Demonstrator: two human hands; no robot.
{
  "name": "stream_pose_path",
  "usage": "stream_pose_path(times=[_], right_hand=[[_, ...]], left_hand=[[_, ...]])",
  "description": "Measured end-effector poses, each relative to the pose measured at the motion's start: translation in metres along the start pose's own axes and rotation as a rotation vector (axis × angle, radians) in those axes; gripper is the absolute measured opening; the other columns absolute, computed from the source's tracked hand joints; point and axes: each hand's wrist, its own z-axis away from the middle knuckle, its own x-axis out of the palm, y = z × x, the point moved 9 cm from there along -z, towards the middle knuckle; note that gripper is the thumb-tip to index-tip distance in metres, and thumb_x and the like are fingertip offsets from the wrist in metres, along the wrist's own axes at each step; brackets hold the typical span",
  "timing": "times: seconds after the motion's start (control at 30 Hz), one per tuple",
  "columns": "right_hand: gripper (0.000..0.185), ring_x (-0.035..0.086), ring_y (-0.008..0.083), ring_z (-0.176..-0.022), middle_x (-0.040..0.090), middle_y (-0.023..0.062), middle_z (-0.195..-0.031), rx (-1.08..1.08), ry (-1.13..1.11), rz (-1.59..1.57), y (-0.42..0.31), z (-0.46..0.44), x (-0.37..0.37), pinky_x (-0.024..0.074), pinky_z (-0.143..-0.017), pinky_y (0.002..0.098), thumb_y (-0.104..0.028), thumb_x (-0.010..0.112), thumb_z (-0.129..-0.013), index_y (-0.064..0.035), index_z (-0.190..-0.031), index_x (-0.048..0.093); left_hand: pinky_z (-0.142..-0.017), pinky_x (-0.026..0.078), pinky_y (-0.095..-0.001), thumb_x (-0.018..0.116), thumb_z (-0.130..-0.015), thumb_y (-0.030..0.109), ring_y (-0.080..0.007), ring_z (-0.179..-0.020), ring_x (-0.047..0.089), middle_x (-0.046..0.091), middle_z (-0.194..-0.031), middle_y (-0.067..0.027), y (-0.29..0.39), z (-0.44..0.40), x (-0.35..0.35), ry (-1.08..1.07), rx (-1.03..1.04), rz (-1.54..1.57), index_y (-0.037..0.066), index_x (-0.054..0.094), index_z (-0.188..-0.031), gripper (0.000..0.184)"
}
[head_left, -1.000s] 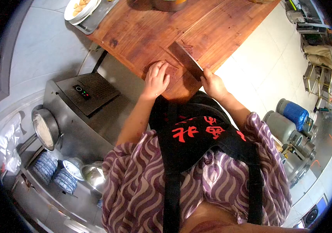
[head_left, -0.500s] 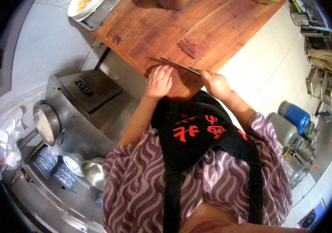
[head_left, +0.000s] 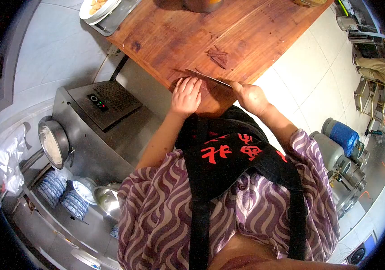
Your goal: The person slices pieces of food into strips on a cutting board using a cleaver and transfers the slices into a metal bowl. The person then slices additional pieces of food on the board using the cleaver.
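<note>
My right hand (head_left: 251, 97) is closed round the handle of a kitchen knife (head_left: 210, 78), its blade seen nearly edge-on and pointing left. Beside the blade, my left hand (head_left: 186, 96) presses its bent fingers down on a dark red piece of meat (head_left: 205, 85), mostly hidden under the fingers. Both hands work at the near corner of a wooden table (head_left: 165, 40). Just beyond the knife lies a small pile of dark red strips (head_left: 217, 57).
A metal tray (head_left: 109, 28) with white plates (head_left: 94, 20) sits at the table's far left. A pot (head_left: 202, 4) stands at the far edge. Left of me is a steel appliance (head_left: 98, 139); gas cylinders (head_left: 332, 143) stand at right. A person's legs (head_left: 372, 67) show far right.
The knife blade has shifted slightly and now looks thinner, closer to edge-on. My left hand stays nearly in place on the meat. The strips lie unmoved.
</note>
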Motion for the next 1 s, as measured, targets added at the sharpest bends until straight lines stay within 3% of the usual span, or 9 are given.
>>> stream_pose_path(times=[0.3,0.4,0.5,0.6,0.7,1.0], right_hand=[[0.016,0.064,0.0392,-0.078,0.064,0.0184,-0.082,0.010,0.011,0.111,-0.003,-0.009,0.017,0.0528,-0.066,0.0448,-0.011,0.048,-0.085,-0.0075,-0.100,0.049],[0.013,0.063,0.0411,-0.077,0.063,0.0191,-0.082,0.073,0.037,-0.026,0.004,-0.009,0.015,0.0515,-0.066,0.0466,-0.012,0.047,-0.086,-0.0064,-0.098,0.048],[0.009,0.063,0.0367,-0.066,0.061,0.0187,-0.069,0.020,0.159,-0.113,0.012,-0.005,0.015,0.0499,-0.056,0.0451,-0.013,0.051,-0.087,-0.0066,-0.094,0.050],[0.009,0.062,0.0366,-0.065,0.060,0.0183,-0.070,-0.023,0.205,-0.074,-0.002,0.003,0.000,0.0492,-0.055,0.0443,-0.011,0.052,-0.086,-0.0060,-0.092,0.050],[0.014,0.062,0.0401,-0.072,0.062,0.0190,-0.076,-0.038,0.109,-0.062,-0.003,0.001,0.008,0.0498,-0.062,0.0475,-0.013,0.046,-0.087,-0.0073,-0.100,0.048],[0.016,0.065,0.0350,-0.070,0.062,0.0171,-0.077,-0.045,0.020,0.099,-0.019,-0.004,0.012,0.0519,-0.057,0.0435,-0.010,0.047,-0.085,-0.0058,-0.101,0.049]], left_hand=[[-0.104,0.036,-0.0472,0.065,-0.077,0.020,-0.0300,-0.113,0.051,0.057,-0.114,-0.0127,0.001,-0.007,0.001,-0.044,-0.006,-0.016,0.006,0.059,-0.116,0.042],[-0.105,0.035,-0.0471,0.065,-0.077,0.020,-0.0294,-0.115,0.050,0.056,-0.117,-0.0125,0.003,-0.006,-0.001,-0.037,-0.007,-0.004,0.006,0.058,-0.118,0.044],[-0.105,0.034,-0.0472,0.065,-0.077,0.018,-0.0288,-0.117,0.050,0.056,-0.119,-0.0124,0.003,0.002,-0.004,0.001,0.010,0.006,0.006,0.058,-0.119,0.045],[-0.105,0.035,-0.0471,0.065,-0.077,0.017,-0.0291,-0.116,0.050,0.056,-0.120,-0.0125,0.002,0.009,-0.002,0.015,0.006,0.011,0.006,0.057,-0.119,0.044],[-0.105,0.035,-0.0468,0.065,-0.077,0.017,-0.0298,-0.115,0.051,0.056,-0.118,-0.0127,0.004,0.002,-0.005,-0.010,-0.005,0.027,0.006,0.058,-0.118,0.043],[-0.103,0.038,-0.0450,0.064,-0.076,0.018,-0.0287,-0.111,0.053,0.059,-0.112,-0.0110,0.005,-0.001,-0.007,0.006,0.003,-0.026,0.005,0.061,-0.112,0.038]])
